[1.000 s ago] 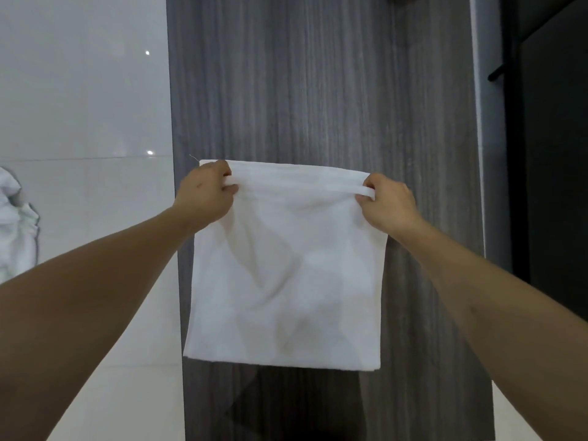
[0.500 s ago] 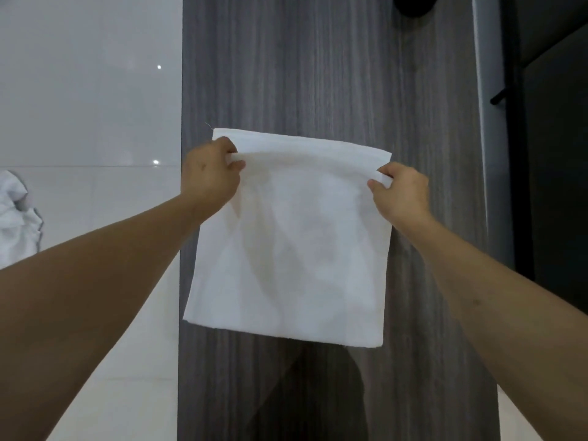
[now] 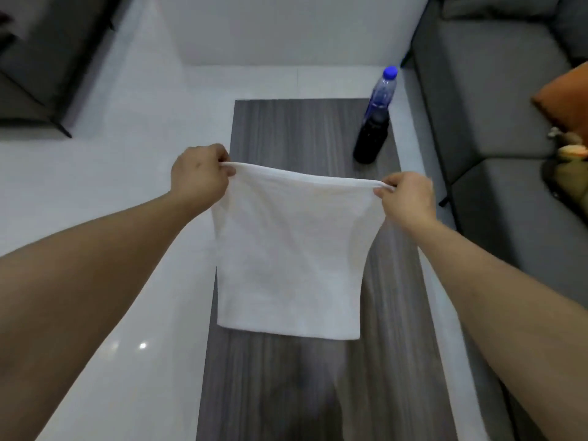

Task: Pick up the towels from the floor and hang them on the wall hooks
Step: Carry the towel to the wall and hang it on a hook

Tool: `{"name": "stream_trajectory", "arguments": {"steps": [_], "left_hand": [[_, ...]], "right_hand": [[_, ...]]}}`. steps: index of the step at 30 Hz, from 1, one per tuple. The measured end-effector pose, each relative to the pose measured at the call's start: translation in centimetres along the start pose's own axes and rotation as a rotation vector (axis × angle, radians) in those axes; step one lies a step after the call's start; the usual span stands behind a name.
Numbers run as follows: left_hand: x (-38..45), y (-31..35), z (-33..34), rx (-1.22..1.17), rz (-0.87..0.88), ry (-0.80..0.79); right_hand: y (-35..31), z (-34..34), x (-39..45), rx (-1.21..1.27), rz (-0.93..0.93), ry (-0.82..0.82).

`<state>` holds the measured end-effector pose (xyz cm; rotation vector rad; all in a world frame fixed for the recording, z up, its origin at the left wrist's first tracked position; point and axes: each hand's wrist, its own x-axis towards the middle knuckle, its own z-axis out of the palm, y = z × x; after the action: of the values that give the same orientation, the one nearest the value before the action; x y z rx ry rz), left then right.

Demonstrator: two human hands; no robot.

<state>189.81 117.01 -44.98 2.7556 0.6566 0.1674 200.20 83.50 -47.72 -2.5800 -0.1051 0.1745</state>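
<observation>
A white towel hangs folded in front of me, stretched between both hands by its top edge. My left hand pinches the top left corner. My right hand pinches the top right corner. The towel's lower edge hangs free above a long grey wood-grain table. No wall hooks are in view.
A bottle with a blue cap stands at the table's far right corner. A grey sofa with an orange cushion runs along the right. Dark furniture sits at the far left on the white tiled floor.
The view has tilted up and forward, bringing the table's far end, the bottle and the sofa into sight. Both hands have lifted the towel higher; the crumpled towel at left is out of view.
</observation>
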Motion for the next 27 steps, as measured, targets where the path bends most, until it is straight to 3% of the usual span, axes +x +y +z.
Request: {"name": "stream_trajectory", "arguments": {"steps": [5, 9, 13, 19, 27], "left_hand": [[1.3, 6.0, -16.0, -0.026, 0.042, 0.197], [-2.2, 10.2, -29.4, -0.070, 0.115, 0.394], [-8.0, 11.8, -36.0, -0.106, 0.157, 0.509], [-19.7, 8.9, -34.7, -0.189, 0.163, 0.467], [-36.6, 0.4, -23.2, -0.179, 0.095, 0.243]], "right_hand": [[-9.1, -13.8, -0.6, 0.026, -0.131, 0.204], [-15.0, -25.6, -5.2, 0.074, -0.252, 0.372], [-16.6, -31.6, -11.1, 0.051, -0.344, 0.474], [-12.8, -30.6, -22.2, 0.021, -0.357, 0.450], [-4.0, -20.7, -37.7, -0.075, -0.197, 0.257]]}}
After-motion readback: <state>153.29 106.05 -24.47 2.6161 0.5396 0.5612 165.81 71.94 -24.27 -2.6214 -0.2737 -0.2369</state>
